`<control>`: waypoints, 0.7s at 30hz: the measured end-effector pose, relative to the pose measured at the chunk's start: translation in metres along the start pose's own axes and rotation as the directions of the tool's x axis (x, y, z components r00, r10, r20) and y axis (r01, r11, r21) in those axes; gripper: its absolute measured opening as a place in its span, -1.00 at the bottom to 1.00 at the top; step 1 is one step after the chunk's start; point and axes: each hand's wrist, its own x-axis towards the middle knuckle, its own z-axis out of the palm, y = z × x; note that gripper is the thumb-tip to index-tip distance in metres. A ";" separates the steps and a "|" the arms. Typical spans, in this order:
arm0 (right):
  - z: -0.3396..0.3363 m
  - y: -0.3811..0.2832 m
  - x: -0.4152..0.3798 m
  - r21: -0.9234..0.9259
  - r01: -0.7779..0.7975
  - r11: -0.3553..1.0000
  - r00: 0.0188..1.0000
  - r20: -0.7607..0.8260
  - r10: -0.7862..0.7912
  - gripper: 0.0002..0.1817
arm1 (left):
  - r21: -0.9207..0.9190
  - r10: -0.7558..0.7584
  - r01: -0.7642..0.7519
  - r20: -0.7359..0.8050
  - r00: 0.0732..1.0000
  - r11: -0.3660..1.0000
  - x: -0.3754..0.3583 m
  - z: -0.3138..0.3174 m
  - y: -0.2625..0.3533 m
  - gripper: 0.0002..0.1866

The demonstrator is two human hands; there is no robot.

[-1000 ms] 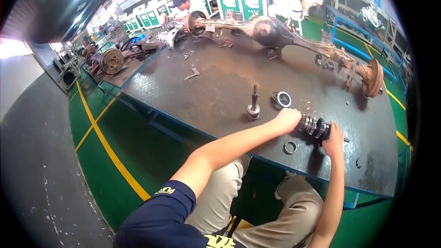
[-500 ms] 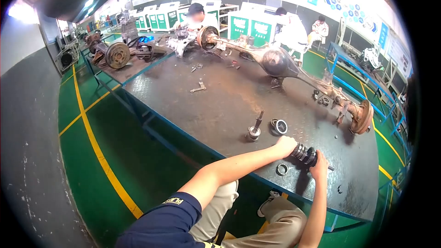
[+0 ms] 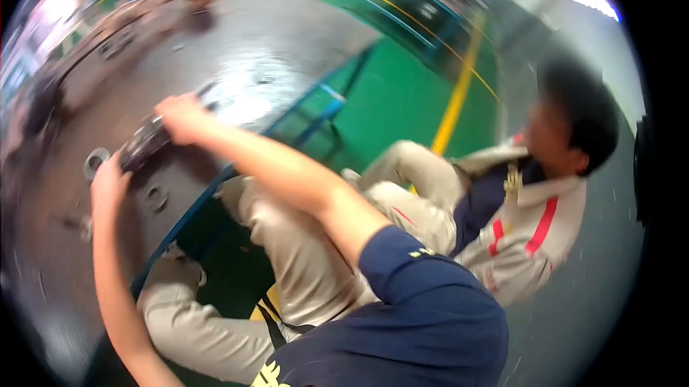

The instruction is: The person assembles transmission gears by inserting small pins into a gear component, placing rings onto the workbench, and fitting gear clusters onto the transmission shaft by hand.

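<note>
Dark metal shaft with stacked gears (image 3: 146, 144) spans near side of grey metal table (image 3: 301, 25); blur hides whether it rests there. I see left hand (image 3: 110, 185) grasping one end, right hand (image 3: 184, 119) grasping other, fingers wrapped round. Thick round metal ring (image 3: 88, 165) lies just beside left hand; second metal ring (image 3: 151, 204) sits nearer table's blue edge (image 3: 179, 226). At right, person in beige red-striped jacket (image 3: 527, 243) sits.

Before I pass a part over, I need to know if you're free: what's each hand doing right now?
Left hand: closed on one end of the gear shaft.
Right hand: closed on it toward the other end.
</note>
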 end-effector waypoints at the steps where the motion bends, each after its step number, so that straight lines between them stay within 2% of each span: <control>1: 0.011 0.005 0.002 -0.054 -0.023 0.998 1.000 0.000 0.023 -0.58 | 0.046 -0.004 0.004 0.009 1.000 0.999 0.004 0.004 0.002 -0.35; 2: 0.022 0.008 0.003 -0.065 -0.027 0.998 0.998 -0.065 0.023 -0.55 | 0.058 0.001 -0.003 0.028 1.000 0.998 0.005 0.004 -0.001 -0.33; 3: 0.035 0.010 0.007 -0.063 -0.010 0.998 0.992 -0.125 0.003 -0.52 | 0.075 0.045 -0.043 -0.024 0.999 0.996 0.011 0.023 -0.028 -0.31; 5: 0.054 0.008 0.014 -0.016 -0.016 1.000 0.991 -0.132 0.014 -0.44 | 0.074 0.053 -0.051 -0.026 0.998 0.996 0.011 0.029 -0.048 -0.27; 8: 0.060 0.015 0.012 0.083 -0.024 0.996 0.987 -0.154 0.037 -0.42 | 0.091 0.003 -0.005 0.026 1.000 0.996 0.011 0.018 -0.032 -0.27; 11: 0.060 0.022 0.008 0.110 -0.020 0.994 0.988 -0.148 0.036 -0.42 | 0.100 0.010 -0.012 0.022 1.000 0.995 0.009 0.023 -0.025 -0.27; 13: 0.058 0.023 0.002 0.100 -0.028 0.995 0.988 -0.148 0.042 -0.43 | 0.044 -0.001 0.002 -0.019 1.000 0.999 0.006 0.024 -0.017 -0.27; 15: 0.054 0.020 -0.001 0.076 -0.038 0.996 0.992 -0.117 0.047 -0.43 | -0.041 -0.102 0.106 0.076 0.992 0.994 0.008 0.019 -0.013 -0.26; 16: 0.060 0.019 -0.001 0.109 -0.053 0.993 0.987 -0.146 0.069 -0.43 | 0.028 -0.003 0.003 -0.006 1.000 1.000 0.006 0.025 -0.019 -0.26; 17: 0.064 0.021 0.003 0.130 -0.057 0.990 0.981 -0.178 0.080 -0.43 | -0.029 -0.010 0.010 -0.002 1.000 1.000 0.009 0.028 -0.026 -0.24; 19: 0.059 0.023 0.004 0.179 -0.064 0.982 0.992 -0.095 0.082 -0.42 | 0.001 -0.090 0.090 0.017 0.996 0.996 0.004 0.019 -0.005 -0.25; 21: 0.055 0.023 0.002 0.172 -0.069 0.983 0.994 -0.072 0.083 -0.40 | 0.012 -0.030 0.031 -0.048 0.998 0.999 0.005 0.024 -0.009 -0.26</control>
